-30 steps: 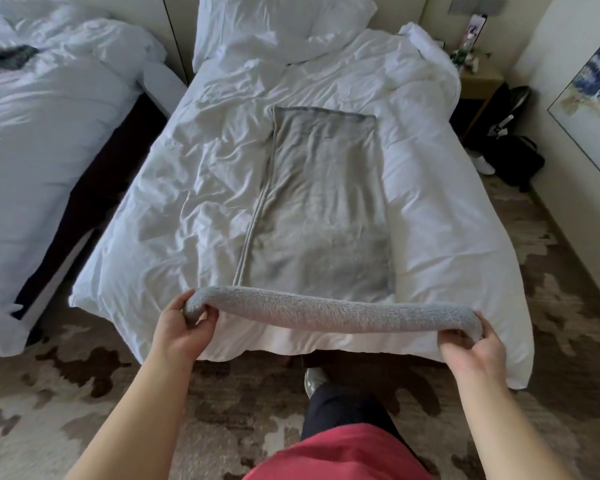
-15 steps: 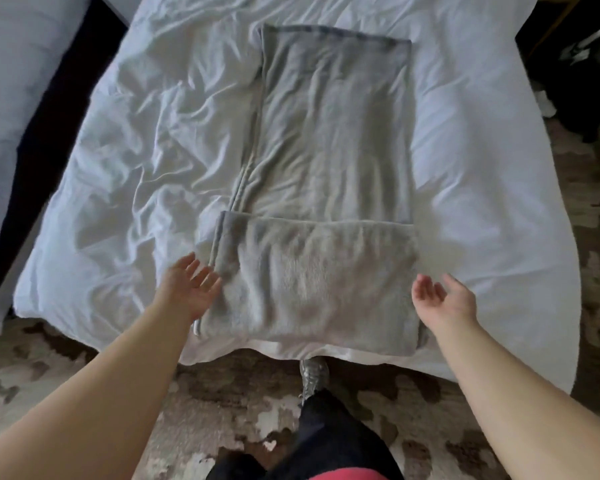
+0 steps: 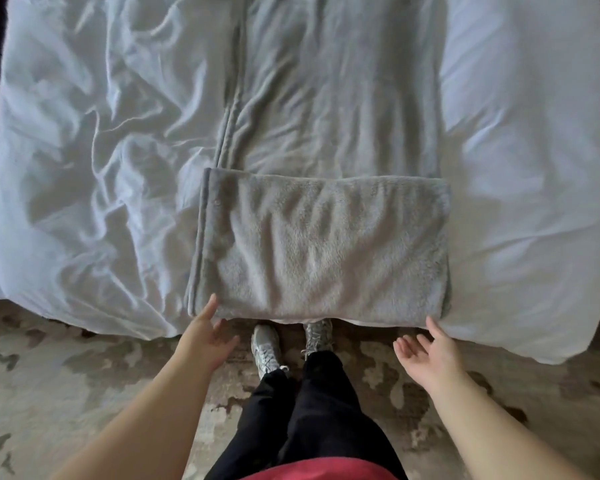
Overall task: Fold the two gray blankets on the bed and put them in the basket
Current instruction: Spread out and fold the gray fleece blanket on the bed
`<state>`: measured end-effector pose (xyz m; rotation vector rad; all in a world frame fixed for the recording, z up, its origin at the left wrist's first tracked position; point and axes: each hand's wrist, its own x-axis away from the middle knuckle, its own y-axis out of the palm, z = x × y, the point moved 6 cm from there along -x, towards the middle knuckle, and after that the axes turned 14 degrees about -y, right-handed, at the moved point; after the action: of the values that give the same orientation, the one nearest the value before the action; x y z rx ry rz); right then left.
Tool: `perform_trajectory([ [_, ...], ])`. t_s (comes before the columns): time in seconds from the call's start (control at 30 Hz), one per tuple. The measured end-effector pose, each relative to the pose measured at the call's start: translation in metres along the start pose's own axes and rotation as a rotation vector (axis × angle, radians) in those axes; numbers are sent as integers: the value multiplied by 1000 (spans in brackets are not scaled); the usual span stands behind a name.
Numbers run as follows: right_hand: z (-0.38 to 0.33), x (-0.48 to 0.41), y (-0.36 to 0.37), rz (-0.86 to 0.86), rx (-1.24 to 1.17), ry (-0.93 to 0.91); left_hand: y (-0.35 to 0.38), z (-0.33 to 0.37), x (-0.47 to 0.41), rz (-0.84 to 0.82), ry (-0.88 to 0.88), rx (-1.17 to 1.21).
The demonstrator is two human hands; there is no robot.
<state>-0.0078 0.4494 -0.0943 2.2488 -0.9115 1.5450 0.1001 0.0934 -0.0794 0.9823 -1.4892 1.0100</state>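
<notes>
Gray blanket (image 3: 323, 244), white duvet (image 3: 84, 168), mottled beige-brown carpet (image 3: 66, 375), black trousers (image 3: 312, 410)

- One gray blanket (image 3: 323, 244), centre frame.
- Two hands down low: left hand (image 3: 205, 336), right hand (image 3: 426, 351).
- Two shoes, bottom centre: left shoe (image 3: 264, 346), right shoe (image 3: 317, 334).
- One white duvet (image 3: 84, 168).

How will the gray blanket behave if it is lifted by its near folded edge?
Likely floppy: the gray blanket lies in soft wrinkles on the white duvet. Held only at both corners, its middle would probably sag. Its fuzzy pile probably grips, so the folded layer should not slide easily.
</notes>
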Motion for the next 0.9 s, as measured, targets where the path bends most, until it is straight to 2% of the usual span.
perform_trajectory([
  [0.1,3,-5,18,-51,-144,-9,18,6,-6,-111,-2,81],
  [0.27,-10,10,35,-54,-242,-79,30,14,12,-148,-44,213],
  [0.43,-37,53,34,-96,-315,-118,30,27,64,-171,83,173],
  [0.53,-69,89,38,-115,-343,-179,37,37,109,-242,124,103],
  [0.67,-137,154,67,-233,-393,-291,64,51,196,-360,183,95],
  [0.9,-242,277,96,-471,-533,-507,102,72,345,-614,474,91],
])
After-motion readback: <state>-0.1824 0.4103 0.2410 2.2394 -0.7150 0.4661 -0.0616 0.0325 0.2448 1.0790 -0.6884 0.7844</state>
